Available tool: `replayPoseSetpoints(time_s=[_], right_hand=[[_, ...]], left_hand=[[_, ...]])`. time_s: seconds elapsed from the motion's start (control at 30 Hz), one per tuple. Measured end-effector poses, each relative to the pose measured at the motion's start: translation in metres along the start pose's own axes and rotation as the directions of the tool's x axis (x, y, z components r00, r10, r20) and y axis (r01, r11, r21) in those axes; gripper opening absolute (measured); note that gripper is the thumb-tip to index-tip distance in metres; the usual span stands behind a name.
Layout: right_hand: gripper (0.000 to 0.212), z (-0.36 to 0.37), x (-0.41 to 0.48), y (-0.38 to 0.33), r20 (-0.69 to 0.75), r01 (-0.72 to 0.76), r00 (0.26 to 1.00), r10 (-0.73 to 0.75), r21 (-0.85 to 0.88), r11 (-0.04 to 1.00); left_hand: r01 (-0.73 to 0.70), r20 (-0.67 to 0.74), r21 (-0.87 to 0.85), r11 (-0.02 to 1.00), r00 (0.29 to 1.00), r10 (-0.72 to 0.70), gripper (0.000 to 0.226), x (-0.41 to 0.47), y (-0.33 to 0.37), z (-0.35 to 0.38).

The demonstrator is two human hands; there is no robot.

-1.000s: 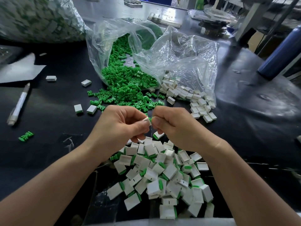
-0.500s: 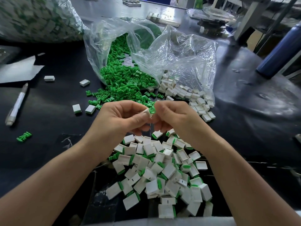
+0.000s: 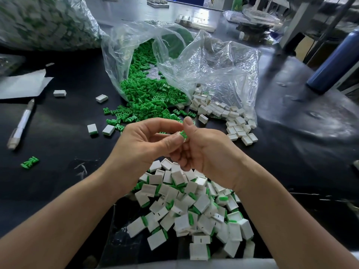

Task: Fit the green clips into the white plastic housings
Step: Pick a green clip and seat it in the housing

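One small green clip (image 3: pixel 183 134) between your hands.
Your left hand (image 3: pixel 143 146) and right hand (image 3: pixel 210 152) pinch it, fingers curled.

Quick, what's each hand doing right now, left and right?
Left hand: closed, pinching a white housing.
Right hand: closed, pinching a green clip at that housing.

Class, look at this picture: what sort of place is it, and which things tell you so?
Probably a factory assembly workstation: a clear bag spilling loose green clips, and a big heap of fitted white housings in front.
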State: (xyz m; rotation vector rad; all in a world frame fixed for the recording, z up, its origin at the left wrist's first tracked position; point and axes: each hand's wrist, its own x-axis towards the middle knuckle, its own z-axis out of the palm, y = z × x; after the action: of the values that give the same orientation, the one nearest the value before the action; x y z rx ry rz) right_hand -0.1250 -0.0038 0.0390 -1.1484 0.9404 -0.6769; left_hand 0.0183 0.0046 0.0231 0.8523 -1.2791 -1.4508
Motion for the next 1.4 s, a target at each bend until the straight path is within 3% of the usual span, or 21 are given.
replayPoseSetpoints(time_s=[0.43,0.83,1.03,1.13,1.3,1.4], right_hand=[[0.045,0.000,0.001,0.003,0.021,0.007,1.000,-0.006,-0.059,0.998],[0.041,0.002,0.000,0.003,0.037,0.049,0.998,-0.044,-0.139,0.989],[0.056,0.004,-0.001,0.004,-0.002,0.096,0.995,-0.102,-0.322,0.942],[0.050,0.005,0.000,0.008,-0.020,0.125,0.989,-0.143,-0.384,0.915],[0.029,0.008,-0.002,0.006,-0.019,0.126,0.990,-0.140,-0.338,0.933],[0.032,0.010,-0.001,0.006,-0.047,0.113,0.989,-0.142,-0.381,0.918]], left_hand=[[0.005,-0.004,-0.027,1.000,1.000,-0.005,0.009,0.001,0.002,-0.002],[0.024,-0.021,-0.040,0.999,0.999,-0.025,0.016,0.002,0.002,-0.002],[0.034,0.010,-0.047,0.998,0.999,-0.033,0.019,0.002,0.001,-0.002],[0.037,-0.004,-0.055,0.998,0.999,-0.038,0.015,0.002,0.001,-0.002],[0.034,-0.006,-0.065,0.997,0.999,-0.034,0.019,0.000,0.002,-0.001],[0.045,-0.015,-0.070,0.997,0.999,-0.046,0.018,0.000,0.002,0.000]])
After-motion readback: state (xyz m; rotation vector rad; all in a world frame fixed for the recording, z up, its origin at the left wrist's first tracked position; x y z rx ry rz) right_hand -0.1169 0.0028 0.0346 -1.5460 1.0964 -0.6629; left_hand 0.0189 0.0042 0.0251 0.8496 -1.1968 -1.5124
